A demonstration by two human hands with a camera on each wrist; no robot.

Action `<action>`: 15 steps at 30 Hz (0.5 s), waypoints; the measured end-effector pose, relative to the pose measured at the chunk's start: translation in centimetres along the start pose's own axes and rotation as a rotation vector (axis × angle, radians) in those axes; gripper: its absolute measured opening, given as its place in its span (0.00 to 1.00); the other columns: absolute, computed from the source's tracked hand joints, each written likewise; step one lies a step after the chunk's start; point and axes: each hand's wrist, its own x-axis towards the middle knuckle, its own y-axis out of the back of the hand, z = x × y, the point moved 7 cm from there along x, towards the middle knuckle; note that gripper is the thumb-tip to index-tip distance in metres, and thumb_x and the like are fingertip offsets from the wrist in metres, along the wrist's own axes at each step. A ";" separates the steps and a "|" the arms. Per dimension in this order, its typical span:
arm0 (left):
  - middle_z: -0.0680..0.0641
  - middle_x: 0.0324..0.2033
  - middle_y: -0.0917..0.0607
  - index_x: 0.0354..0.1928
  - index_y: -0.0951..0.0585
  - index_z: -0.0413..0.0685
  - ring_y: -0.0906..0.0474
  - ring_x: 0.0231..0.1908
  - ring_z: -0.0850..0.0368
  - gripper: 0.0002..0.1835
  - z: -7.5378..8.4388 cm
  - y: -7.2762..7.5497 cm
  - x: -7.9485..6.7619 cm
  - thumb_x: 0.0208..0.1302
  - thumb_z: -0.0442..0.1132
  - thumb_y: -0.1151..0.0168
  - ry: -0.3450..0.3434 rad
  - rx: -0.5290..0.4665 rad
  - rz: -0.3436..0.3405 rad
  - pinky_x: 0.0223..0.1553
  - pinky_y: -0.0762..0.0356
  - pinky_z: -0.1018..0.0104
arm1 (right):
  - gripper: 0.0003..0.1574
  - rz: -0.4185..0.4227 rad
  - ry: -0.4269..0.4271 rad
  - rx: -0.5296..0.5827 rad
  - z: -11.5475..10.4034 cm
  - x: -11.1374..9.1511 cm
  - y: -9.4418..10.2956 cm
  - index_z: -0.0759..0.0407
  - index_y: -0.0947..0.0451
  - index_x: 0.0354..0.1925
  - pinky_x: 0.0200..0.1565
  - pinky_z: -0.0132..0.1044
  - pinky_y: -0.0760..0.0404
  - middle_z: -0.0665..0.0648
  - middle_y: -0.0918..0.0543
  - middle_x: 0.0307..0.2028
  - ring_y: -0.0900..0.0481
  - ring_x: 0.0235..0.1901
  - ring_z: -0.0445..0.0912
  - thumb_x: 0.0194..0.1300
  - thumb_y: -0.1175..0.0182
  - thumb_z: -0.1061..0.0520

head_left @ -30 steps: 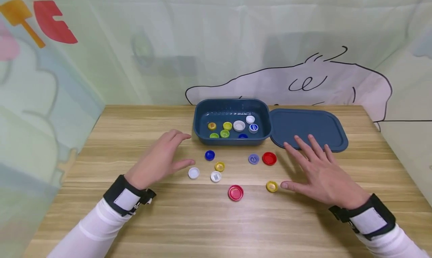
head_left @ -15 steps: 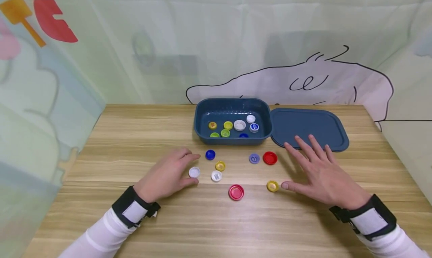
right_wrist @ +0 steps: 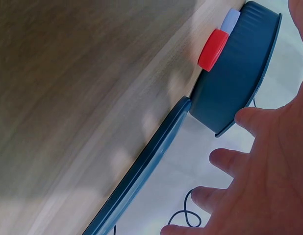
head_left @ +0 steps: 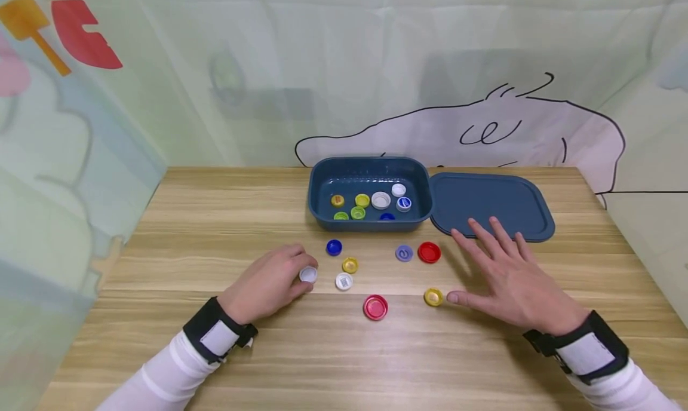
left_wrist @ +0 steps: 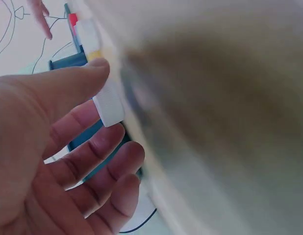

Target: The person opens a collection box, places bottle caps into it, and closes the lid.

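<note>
My left hand [head_left: 273, 282] is down on the table with thumb and index finger at the two sides of a white bottle cap [head_left: 308, 274], pinching it. In the left wrist view the white cap's ridged side [left_wrist: 110, 105] shows between the thumb and fingers. My right hand [head_left: 513, 279] is spread with straight fingers, holding nothing. Its thumb tip is beside a yellow cap [head_left: 433, 297], and its fingertips overlap the lid's near edge. Between the hands lie a blue cap [head_left: 334, 247], another yellow cap [head_left: 350, 264], a white cap with a printed code [head_left: 344, 281] and a pinkish-red cap [head_left: 375, 307].
A dark blue box [head_left: 371, 226] with several caps inside stands at the back middle. Its flat lid [head_left: 489, 199] lies to the right, against it. A red cap [head_left: 429, 252] and a light purple cap [head_left: 404, 253] lie before the box. A printed cloth [head_left: 344, 70] hangs behind.
My left hand has moved right and toward the near side, to the white cap, and its thumb and index finger have closed on it. The right hand stays nearly still.
</note>
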 end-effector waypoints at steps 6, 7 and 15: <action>0.55 0.38 0.24 0.48 0.17 0.50 0.29 0.36 0.64 0.16 0.0 2.8 1.2 0.58 0.46 0.32 -0.005 -0.021 0.054 0.40 0.26 0.71 | 0.66 0.001 0.000 -0.001 0.0 0.0 0.0 0.41 0.54 0.77 0.63 0.60 0.77 0.59 0.54 0.75 0.64 0.73 0.62 0.49 0.47 0.17; 0.54 0.38 0.23 0.48 0.18 0.49 0.29 0.36 0.64 0.16 0.0 3.4 1.6 0.58 0.45 0.32 -0.015 -0.022 0.069 0.41 0.26 0.70 | 0.66 -0.001 -0.001 -0.001 0.0 -0.1 0.0 0.41 0.54 0.77 0.63 0.60 0.77 0.59 0.54 0.75 0.65 0.73 0.62 0.49 0.47 0.17; 0.51 0.42 0.22 0.51 0.19 0.46 0.26 0.39 0.59 0.20 -0.6 6.8 5.6 0.59 0.47 0.33 -0.003 -0.013 0.133 0.43 0.25 0.65 | 0.66 -0.010 -0.006 -0.004 -0.1 -0.1 -0.1 0.40 0.55 0.77 0.62 0.61 0.77 0.59 0.55 0.75 0.65 0.73 0.62 0.49 0.48 0.17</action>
